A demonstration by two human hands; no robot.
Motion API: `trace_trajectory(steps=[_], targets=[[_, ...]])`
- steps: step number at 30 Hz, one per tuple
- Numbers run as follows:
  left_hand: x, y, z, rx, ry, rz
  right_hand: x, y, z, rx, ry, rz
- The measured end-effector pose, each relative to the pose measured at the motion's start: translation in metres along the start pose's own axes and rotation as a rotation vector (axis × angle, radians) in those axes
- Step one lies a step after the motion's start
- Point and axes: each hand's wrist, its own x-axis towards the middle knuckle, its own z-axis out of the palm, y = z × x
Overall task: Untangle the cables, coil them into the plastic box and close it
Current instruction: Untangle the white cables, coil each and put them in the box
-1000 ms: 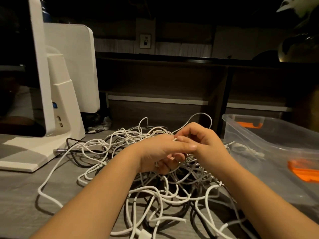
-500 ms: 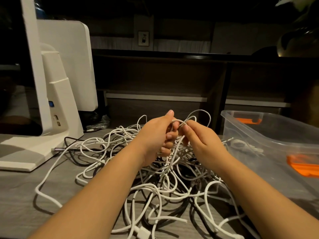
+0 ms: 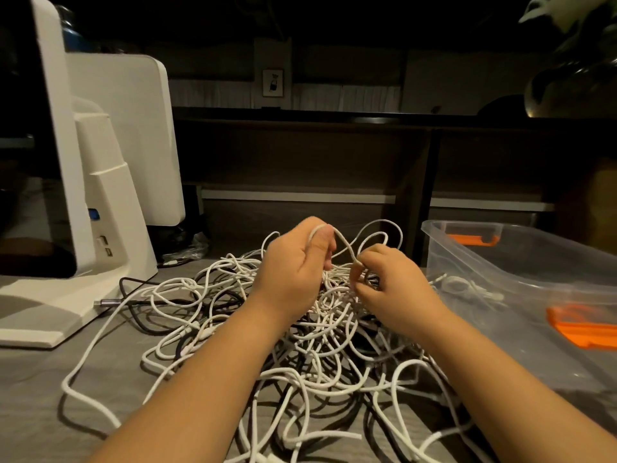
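1. The counter (image 3: 40,379) is grey with a wood grain and carries everything here; a dark shelf unit (image 3: 300,155) stands behind it.
2. A white monitor stand (image 3: 110,228) rises at the left, its flat foot resting on the counter; a second white panel (image 3: 133,135) stands behind it.
3. The plastic box (image 3: 521,289) is clear, sits at the right on the counter, and is open at the top. Orange latches (image 3: 581,325) show at its near and far walls, and a small white coil (image 3: 464,287) seems to lie inside.
4. The cables (image 3: 300,372) lie in a loose tangled heap at the middle of the counter, just left of the box. Most are white, with a few black ones (image 3: 140,289) running under them; one white strand loops out toward the near left.
5. The left hand (image 3: 293,265) is lifted above the heap, fingers curled, holding a white strand that arches over its thumb.
6. The right hand (image 3: 394,285) is beside it, a little lower, and pinches the same strand between thumb and fingertips.
7. Between the two hands the strand (image 3: 345,245) hangs in a short span; more white loops stand up behind it.
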Motion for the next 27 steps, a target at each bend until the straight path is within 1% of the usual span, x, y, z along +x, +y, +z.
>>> trace_trajectory(steps=[2, 4, 5, 7, 9, 10, 12, 13, 15, 18, 20, 23, 27], targets=[[0.0, -0.002, -0.002, -0.014, 0.152, 0.116, 0.0, 0.001, -0.002, -0.037, 0.012, 0.056], [0.001, 0.001, -0.004, -0.077, 0.311, 0.137, 0.0, 0.0, -0.004, -0.084, 0.035, 0.088], [0.002, 0.005, -0.005, -0.134, 0.388, 0.102, 0.0, 0.001, -0.006, -0.11, 0.048, 0.103], [0.006, 0.012, -0.009, -0.309, 0.536, -0.067, 0.0, 0.001, -0.009, -0.128, 0.063, 0.143], [0.012, 0.015, -0.016, -0.551, 0.641, -0.27, -0.001, 0.0, -0.01, -0.105, 0.047, 0.164], [0.015, 0.015, -0.019, -0.697, 0.665, -0.352, -0.002, 0.0, -0.01, -0.103, 0.03, 0.168], [0.018, 0.016, -0.021, -0.938, 0.655, -0.448, -0.002, -0.003, -0.011, -0.112, 0.003, 0.176], [0.019, 0.017, -0.021, -0.982, 0.625, -0.471, -0.003, -0.002, -0.011, -0.121, -0.007, 0.175], [0.017, 0.022, -0.018, -0.972, 0.553, -0.483, -0.004, -0.004, -0.013, -0.172, 0.007, 0.106], [0.015, 0.026, -0.011, -0.9, 0.462, -0.505, -0.004, -0.013, -0.013, -0.225, 0.101, -0.181], [0.013, 0.026, -0.008, -0.852, 0.42, -0.533, -0.004, -0.019, -0.008, -0.166, 0.086, -0.309], [0.011, 0.027, -0.004, -0.847, 0.376, -0.575, -0.006, -0.024, -0.002, 0.053, -0.023, -0.27], [0.011, 0.03, -0.003, -1.049, 0.338, -0.682, -0.004, -0.017, 0.004, 0.12, -0.038, -0.16]])
